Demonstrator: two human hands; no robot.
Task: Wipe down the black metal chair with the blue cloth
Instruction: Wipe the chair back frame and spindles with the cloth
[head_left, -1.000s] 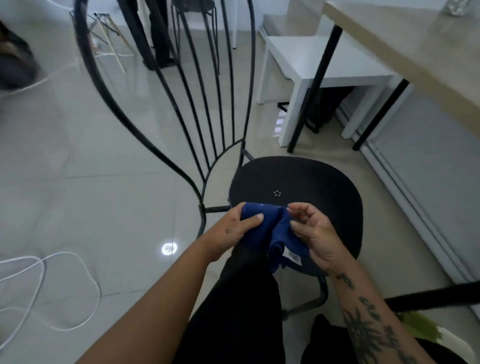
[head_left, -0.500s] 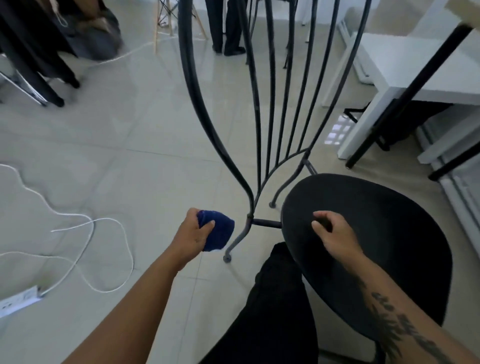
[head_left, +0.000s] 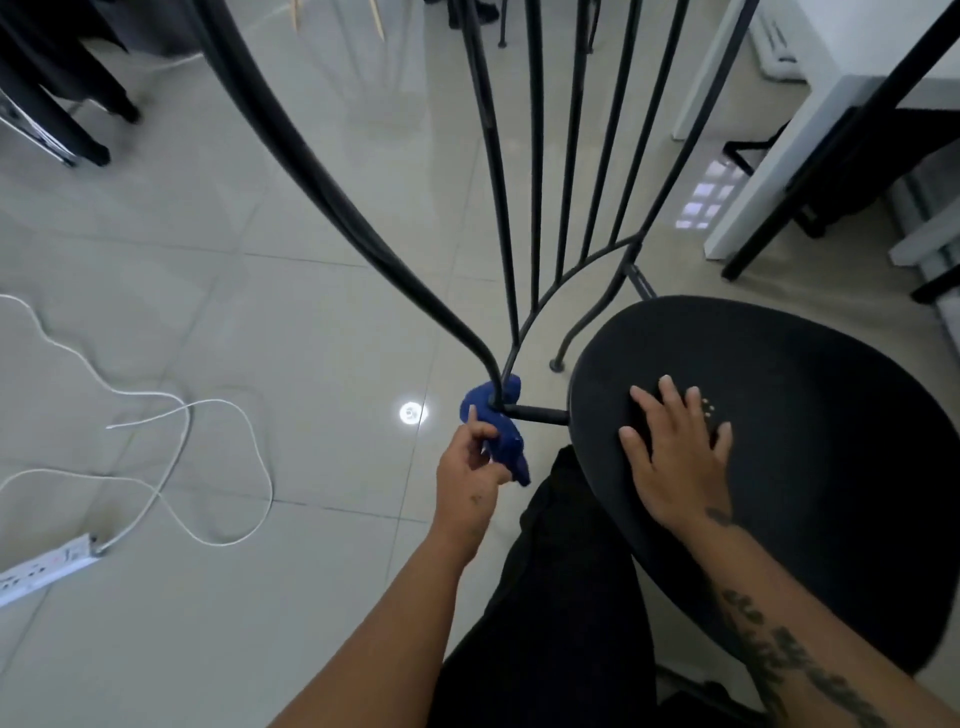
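Since half a second ago my left hand (head_left: 470, 483) has carried the cloth (head_left: 493, 421) in to the chair (head_left: 779, 519) frame, where the curved back rail meets the short bar to the seat (head_left: 831, 415). The cloth now wraps that joint, pinched by that hand. My right hand (head_left: 675, 457) has flattened, fingers spread and released, on the seat near its left edge. A white cable (head_left: 208, 415) loops across the floor (head_left: 311, 597) at left.

Chair seat (head_left: 789, 441) right, right hand (head_left: 675, 457) flat on its left part. Backrest (head_left: 340, 205) far-left of seat. Cloth (head_left: 496, 431) at backrest base, in left hand (head_left: 470, 486). Power strip (head_left: 44, 571), cable (head_left: 182, 441) on floor (head_left: 311, 322) left. Table (head_left: 763, 171) far right.
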